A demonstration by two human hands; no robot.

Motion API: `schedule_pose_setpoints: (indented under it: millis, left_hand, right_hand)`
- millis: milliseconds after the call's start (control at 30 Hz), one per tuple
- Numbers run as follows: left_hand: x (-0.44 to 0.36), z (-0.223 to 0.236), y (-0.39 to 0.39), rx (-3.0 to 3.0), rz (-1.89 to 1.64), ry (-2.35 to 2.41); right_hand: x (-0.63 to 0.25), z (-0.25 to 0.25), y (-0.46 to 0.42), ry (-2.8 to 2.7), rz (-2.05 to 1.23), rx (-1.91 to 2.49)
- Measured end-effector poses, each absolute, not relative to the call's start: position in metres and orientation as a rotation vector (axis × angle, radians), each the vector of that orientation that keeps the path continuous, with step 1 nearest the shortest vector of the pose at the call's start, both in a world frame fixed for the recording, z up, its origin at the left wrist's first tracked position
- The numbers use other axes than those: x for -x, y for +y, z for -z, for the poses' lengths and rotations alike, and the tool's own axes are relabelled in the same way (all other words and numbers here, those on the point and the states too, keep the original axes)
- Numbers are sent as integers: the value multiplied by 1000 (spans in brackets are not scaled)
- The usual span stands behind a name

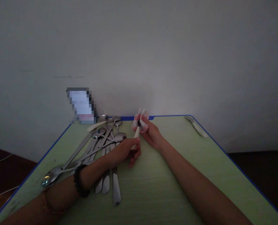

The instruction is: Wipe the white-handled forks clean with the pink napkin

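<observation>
My left hand (126, 151) is closed around the white handle of a spoon (137, 132), above the middle of the table. Only part of its dark metal head shows; the rest sits within a crumpled white and pink cloth or tissue (144, 127). Pinching that cloth around the spoon's head is my right hand (154, 135). Below and left of my left hand lies a loose pile of long metal spoons (116, 187), partly covered by my left forearm. Among them, near the back, is another utensil with a white handle (95, 126).
A white-handled fork (197, 127) lies by the far right corner of the green, blue-edged table (162, 187). At the far left a lit, blurred-out screen (81, 104) leans against the wall (176, 62), which borders the table's back edge.
</observation>
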State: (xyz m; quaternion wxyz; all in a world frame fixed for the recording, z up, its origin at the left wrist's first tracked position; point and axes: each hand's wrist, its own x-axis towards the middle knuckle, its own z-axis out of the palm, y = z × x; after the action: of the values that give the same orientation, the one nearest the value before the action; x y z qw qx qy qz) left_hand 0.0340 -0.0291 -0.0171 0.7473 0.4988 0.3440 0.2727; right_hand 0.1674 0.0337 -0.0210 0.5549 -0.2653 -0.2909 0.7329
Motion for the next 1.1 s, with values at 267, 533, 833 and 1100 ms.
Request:
schedule_pose_setpoints:
  millis: [267, 533, 833, 1100]
  left_hand:
    - [-35, 14, -29, -1074, -588, 778]
    - [-36, 12, -29, -919, -610, 724]
    - [-36, 11, -29, -1013, -645, 788]
    - [-33, 14, -30, -1085, -696, 815]
  right_hand:
    - [-168, 22, 34, -687, -1760, 594]
    - [-165, 24, 31, -783, -1743, 601]
    - [-166, 25, 34, -700, -1738, 585]
    - [-167, 20, 33, -629, -1703, 516]
